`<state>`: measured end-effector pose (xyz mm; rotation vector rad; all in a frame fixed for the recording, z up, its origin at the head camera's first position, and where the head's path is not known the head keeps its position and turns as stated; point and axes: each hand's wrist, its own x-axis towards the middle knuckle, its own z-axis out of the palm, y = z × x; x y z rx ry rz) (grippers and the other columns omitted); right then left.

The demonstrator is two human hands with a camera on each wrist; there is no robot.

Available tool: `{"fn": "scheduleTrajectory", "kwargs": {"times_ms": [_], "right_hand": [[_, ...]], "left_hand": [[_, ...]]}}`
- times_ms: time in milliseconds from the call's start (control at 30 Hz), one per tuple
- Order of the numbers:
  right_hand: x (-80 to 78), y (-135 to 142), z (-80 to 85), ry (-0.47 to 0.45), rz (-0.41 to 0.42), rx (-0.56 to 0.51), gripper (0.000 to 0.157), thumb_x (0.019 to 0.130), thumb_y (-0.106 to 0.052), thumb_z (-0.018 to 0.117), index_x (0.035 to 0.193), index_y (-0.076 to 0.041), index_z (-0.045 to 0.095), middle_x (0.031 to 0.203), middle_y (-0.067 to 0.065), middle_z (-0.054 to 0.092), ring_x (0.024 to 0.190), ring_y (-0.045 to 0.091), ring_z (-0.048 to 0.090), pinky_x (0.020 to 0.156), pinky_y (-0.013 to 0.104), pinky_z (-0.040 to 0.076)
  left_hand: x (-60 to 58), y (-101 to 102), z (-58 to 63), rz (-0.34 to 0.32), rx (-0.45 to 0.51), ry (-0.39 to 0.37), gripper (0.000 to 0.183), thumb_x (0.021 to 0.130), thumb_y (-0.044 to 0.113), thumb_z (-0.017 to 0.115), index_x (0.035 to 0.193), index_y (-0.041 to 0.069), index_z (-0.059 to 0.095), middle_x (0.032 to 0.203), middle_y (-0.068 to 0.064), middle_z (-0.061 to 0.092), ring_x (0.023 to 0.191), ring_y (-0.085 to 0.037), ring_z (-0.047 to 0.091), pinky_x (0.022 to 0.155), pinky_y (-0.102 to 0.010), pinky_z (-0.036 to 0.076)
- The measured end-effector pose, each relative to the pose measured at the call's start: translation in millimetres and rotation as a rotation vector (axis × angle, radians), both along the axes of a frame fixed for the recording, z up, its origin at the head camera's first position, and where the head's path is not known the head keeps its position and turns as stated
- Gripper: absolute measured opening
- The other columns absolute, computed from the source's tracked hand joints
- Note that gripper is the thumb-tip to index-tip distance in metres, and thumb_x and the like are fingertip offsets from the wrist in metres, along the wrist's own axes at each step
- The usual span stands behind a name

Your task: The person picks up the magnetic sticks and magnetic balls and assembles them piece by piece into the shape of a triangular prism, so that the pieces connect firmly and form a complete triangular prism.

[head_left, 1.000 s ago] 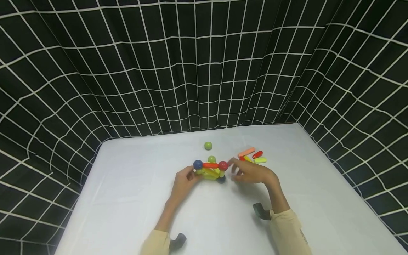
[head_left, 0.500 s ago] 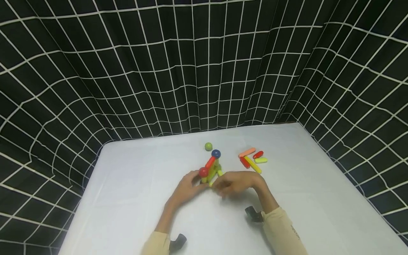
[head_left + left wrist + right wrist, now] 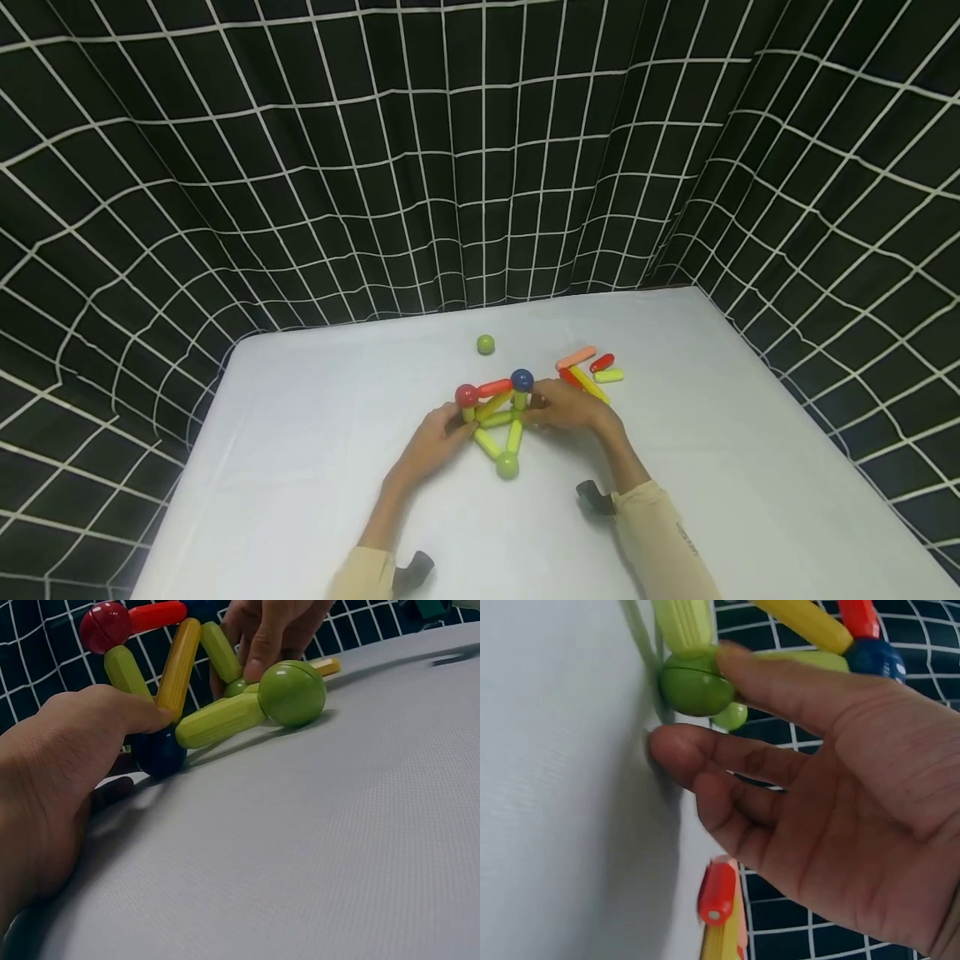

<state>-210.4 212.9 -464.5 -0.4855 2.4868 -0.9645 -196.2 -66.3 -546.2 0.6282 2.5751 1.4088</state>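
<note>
A frame of magnetic building rods and balls stands on the table between both hands. On top, a red rod (image 3: 495, 388) joins a red ball (image 3: 467, 396) to a blue ball (image 3: 522, 381). A yellow rod (image 3: 180, 669) runs diagonally below it. Light green rods form a flat triangle at the base, with a green ball (image 3: 507, 465) at its near corner. My left hand (image 3: 433, 442) grips the dark blue ball (image 3: 159, 752) at the left base corner, thumb over it. At the right base corner, my right hand (image 3: 568, 404) pinches another green ball (image 3: 697, 684) between thumb and forefinger.
A loose green ball (image 3: 486, 344) lies behind the frame. To the right rear is a small pile of loose rods, including a peach rod (image 3: 576, 358), a yellow rod (image 3: 590, 385) and a light green rod (image 3: 608, 376). A black gridded curtain (image 3: 360, 167) surrounds the white table.
The frame has been turned around: the red ball is now at left, the blue ball at right, and the base triangle points nearer. My right hand has moved to its right side.
</note>
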Motion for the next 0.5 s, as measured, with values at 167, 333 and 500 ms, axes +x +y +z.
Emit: {"fn": "scheduleTrajectory", "kwargs": {"times_ms": [167,333,500], "right_hand": [[-1.0,-4,-1.1,0.011,-0.004,0.017,0.021,0.094,-0.021,0.078,0.108,-0.007,0.072,0.086,0.006,0.072,0.072,0.016,0.062,0.068,0.026,0.055],[-1.9,-2,-0.5,0.011,0.001,0.014,0.02,0.094,-0.021,0.078,0.107,-0.006,0.072,0.084,0.006,0.072,0.072,0.017,0.062,0.068,0.028,0.055],[-1.3,3,4.9,0.01,0.001,0.026,0.024,0.094,-0.024,0.078,0.112,-0.009,0.07,0.089,0.004,0.071,0.076,0.018,0.063,0.071,0.029,0.056]], "left_hand": [[-2.1,-4,-0.8,-0.026,0.003,-0.022,0.041,0.103,0.037,0.065,0.14,0.022,0.063,0.144,-0.001,0.067,0.142,-0.027,0.057,0.12,-0.054,0.043],[-10.0,-7,-3.3,-0.078,0.027,-0.017,0.043,0.101,0.038,0.068,0.14,0.021,0.064,0.144,0.0,0.067,0.141,-0.025,0.059,0.119,-0.052,0.045],[-17.8,-6,-3.4,-0.093,0.064,-0.016,0.04,0.098,0.035,0.072,0.136,0.026,0.068,0.139,0.005,0.071,0.136,-0.019,0.063,0.116,-0.048,0.048]]}}
